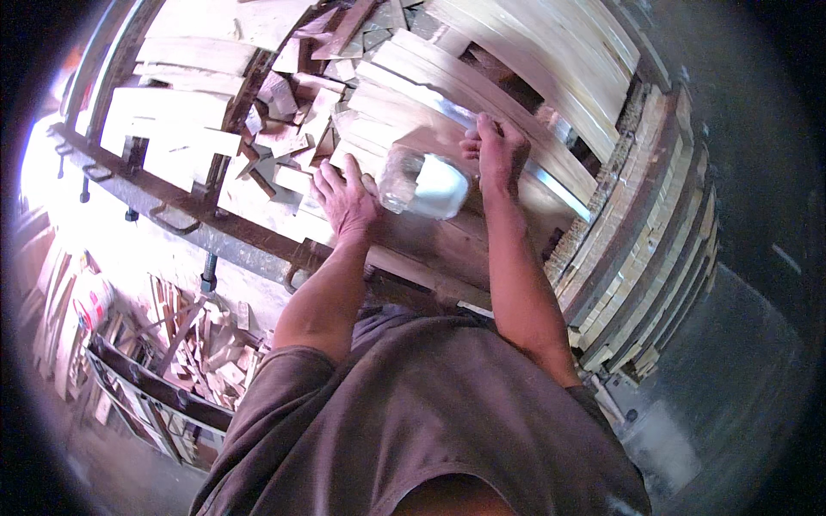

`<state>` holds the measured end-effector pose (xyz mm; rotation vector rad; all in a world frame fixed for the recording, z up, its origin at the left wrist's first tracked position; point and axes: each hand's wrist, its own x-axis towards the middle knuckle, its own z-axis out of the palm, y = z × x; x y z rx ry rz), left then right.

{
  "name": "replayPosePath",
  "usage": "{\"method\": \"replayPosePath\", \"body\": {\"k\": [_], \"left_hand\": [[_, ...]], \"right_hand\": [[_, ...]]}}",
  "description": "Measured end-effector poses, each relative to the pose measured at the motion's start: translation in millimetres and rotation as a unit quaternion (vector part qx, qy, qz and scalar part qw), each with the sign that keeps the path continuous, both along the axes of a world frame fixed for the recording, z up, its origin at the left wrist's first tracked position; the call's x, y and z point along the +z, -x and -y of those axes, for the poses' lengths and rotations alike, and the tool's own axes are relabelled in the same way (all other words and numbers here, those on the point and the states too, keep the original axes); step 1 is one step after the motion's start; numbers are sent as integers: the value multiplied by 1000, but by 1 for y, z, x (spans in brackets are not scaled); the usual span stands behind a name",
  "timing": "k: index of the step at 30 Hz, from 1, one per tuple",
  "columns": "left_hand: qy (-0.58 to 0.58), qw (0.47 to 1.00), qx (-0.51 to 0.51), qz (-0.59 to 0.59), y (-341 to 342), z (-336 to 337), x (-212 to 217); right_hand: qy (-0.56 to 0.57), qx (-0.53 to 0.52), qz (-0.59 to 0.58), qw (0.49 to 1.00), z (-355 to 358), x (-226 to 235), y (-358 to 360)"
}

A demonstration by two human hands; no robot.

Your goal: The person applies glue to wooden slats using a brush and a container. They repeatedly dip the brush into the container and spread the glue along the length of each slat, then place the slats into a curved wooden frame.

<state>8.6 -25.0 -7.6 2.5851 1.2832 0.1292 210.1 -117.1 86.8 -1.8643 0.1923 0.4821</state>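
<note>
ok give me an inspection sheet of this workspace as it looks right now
surface: metal-framed rack covered with pale wooden slats
job's things: clear plastic container with white contents, lying on the slats between the hands
clutter: small wood offcuts heaped at the rack's middle
grippers: left hand flat on the wood, beside the container; right hand closed on something too small to tell
cables: nothing seen
surroundings: stacked slat edges on the right; scrap wood in a frame on the floor at lower left

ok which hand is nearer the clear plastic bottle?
Left. The left hand lies flat on the planks right beside the clear plastic bottle, about touching it. The right hand is above and to its right, pinching something small.
</note>
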Motion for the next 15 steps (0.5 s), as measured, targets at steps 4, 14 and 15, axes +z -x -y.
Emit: {"method": "replayPosePath", "body": {"k": [4,14,15], "left_hand": [[-9,999,-18,-30,-2,-2,-2],[3,999,-25,-47,0,0,-7],[9,998,-26,-49,-1,0,-6]], "right_hand": [[-7,-39,28,999,52,-12,-2],[-71,-148,44,986,109,11,10],[-87,-144,42,985,98,11,9]]}}
